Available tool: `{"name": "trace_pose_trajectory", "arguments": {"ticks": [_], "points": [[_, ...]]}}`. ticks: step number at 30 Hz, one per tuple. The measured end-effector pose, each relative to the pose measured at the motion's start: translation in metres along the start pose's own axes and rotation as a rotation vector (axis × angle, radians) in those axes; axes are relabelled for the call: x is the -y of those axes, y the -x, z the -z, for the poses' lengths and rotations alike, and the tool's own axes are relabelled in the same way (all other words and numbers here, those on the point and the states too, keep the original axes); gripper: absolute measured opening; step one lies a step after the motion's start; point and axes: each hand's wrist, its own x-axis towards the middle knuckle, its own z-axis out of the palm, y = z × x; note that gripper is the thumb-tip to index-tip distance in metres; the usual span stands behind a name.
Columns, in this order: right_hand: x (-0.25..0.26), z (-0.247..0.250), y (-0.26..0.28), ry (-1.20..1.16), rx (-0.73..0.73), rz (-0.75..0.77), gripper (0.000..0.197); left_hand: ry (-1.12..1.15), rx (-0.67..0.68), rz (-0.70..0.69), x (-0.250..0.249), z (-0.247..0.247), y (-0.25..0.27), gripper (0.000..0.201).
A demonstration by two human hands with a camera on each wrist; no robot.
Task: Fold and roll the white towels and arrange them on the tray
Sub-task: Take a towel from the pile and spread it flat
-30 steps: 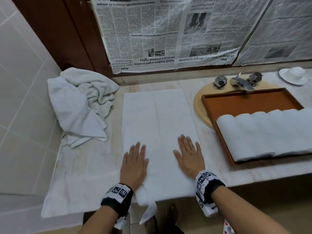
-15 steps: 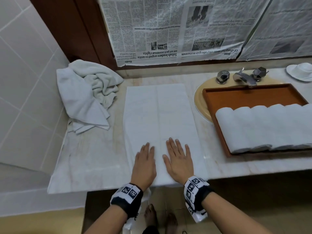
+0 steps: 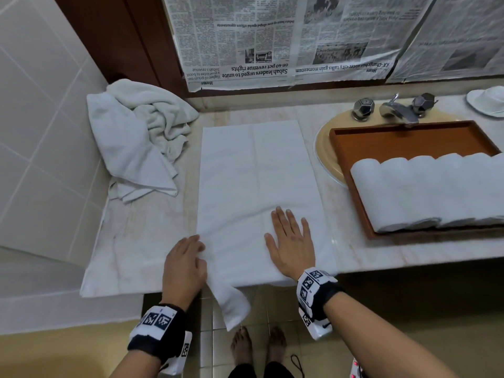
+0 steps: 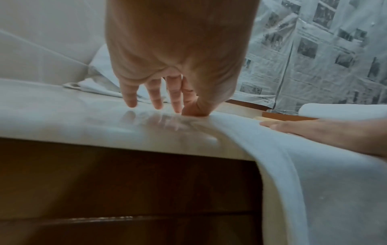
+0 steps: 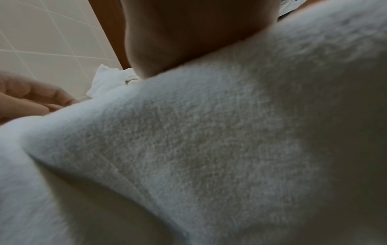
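A white towel (image 3: 256, 181), folded into a long strip, lies flat on the marble counter (image 3: 141, 241). Its near end hangs over the front edge. My left hand (image 3: 185, 257) is at the towel's near left edge, and the left wrist view shows thumb and forefinger (image 4: 189, 109) pinching that edge. My right hand (image 3: 291, 241) lies flat on the towel near the front, fingers straight. The brown wooden tray (image 3: 409, 140) sits over the sink at right and holds several rolled white towels (image 3: 425, 192) in a row.
A heap of crumpled white towels (image 3: 141, 137) lies at the counter's back left against the tiled wall. A chrome tap (image 3: 395, 113) stands behind the tray, and a white dish (image 3: 488, 100) sits far right. Newspaper covers the wall behind.
My left hand slid from flat on the towel's middle to its left edge and curled there. My right hand stays flat on the towel, a little further right.
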Motion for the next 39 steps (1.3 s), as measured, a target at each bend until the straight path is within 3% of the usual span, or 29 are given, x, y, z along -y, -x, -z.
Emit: {"name": "trace_pose_trajectory", "arguments": {"ticks": [3,5,8,12,21,24,29,32,39], "points": [[0.002,0.001,0.001,0.018,0.002,-0.007,0.068,-0.018,-0.052,0.057,0.004,0.009,0.001,0.043],[0.003,0.001,0.002,0.029,0.007,-0.007,0.069,0.059,-0.042,0.062,-0.013,0.006,0.002,0.038],[0.004,0.002,0.001,0.032,0.013,-0.009,0.070,0.083,0.096,-0.094,-0.042,-0.014,0.003,0.048],[0.004,0.003,0.001,0.033,0.015,-0.005,0.071,-0.116,0.258,-0.020,-0.042,-0.036,0.003,0.071],[-0.010,0.006,0.006,0.005,0.027,-0.036,0.076,-0.232,0.269,0.071,0.000,-0.015,0.020,0.066],[-0.004,0.008,0.006,-0.038,0.036,-0.015,0.074,-0.125,0.237,0.101,-0.016,-0.017,0.011,0.067],[0.021,-0.004,0.004,-0.002,0.041,0.170,0.063,-0.147,0.261,0.011,-0.060,-0.046,-0.019,0.068],[0.012,0.000,-0.005,0.012,0.064,0.111,0.065,-0.186,0.245,0.053,-0.064,-0.055,-0.027,0.068],[-0.065,0.025,-0.007,0.042,0.107,-0.087,0.075,-0.199,0.217,0.143,-0.040,-0.043,-0.031,0.073]]}}
